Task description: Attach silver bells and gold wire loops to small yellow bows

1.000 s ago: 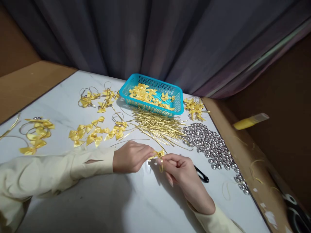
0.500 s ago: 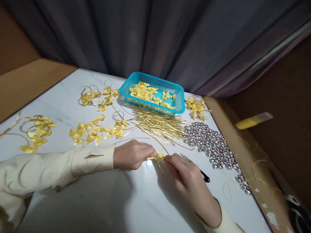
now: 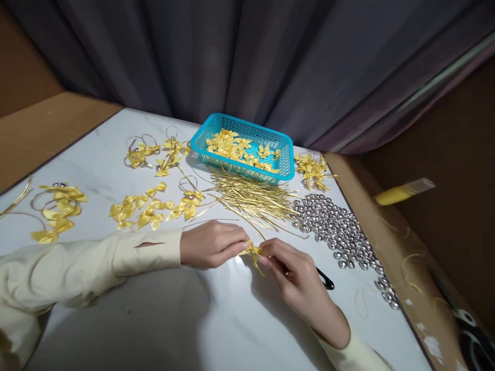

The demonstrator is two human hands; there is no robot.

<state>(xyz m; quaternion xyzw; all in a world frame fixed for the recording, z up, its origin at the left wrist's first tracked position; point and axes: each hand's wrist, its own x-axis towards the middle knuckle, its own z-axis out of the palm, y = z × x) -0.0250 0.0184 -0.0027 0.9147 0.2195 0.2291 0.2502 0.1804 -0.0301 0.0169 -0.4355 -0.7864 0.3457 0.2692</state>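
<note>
The fingers (image 3: 240, 246) of the left hand (image 3: 211, 244) are pinched narrow on a small yellow ribbon bow (image 3: 251, 251), gripping its left side. From the other side, the right hand (image 3: 296, 275) meets it, thumb and forefinger closed on the bow's right end, so the two sets of fingertips nearly touch with the bow between them. A short gold strand hangs from the bow and slants down toward the table (image 3: 185, 319); it looks like a looped gold cord, though it is too thin to be sure. The bow's long axis runs left to right, roughly level, just above the white table surface. Both hands are equally close to it, each holding one end.

Just behind the right hand lies a black-handled tool (image 3: 325, 281), mostly hidden by the wrist. Farther back, a spread of cut gold cords (image 3: 255, 201) fans across the table, and to its right sits a heap of small silver beads (image 3: 340, 232). Beyond the cords stands a turquoise basket (image 3: 284, 159) with loose yellow bows inside. More finished bows with gold loops (image 3: 150, 211) lie to the left of the cords, above the left sleeve (image 3: 96, 263), and others lie near the table's left edge.
</note>
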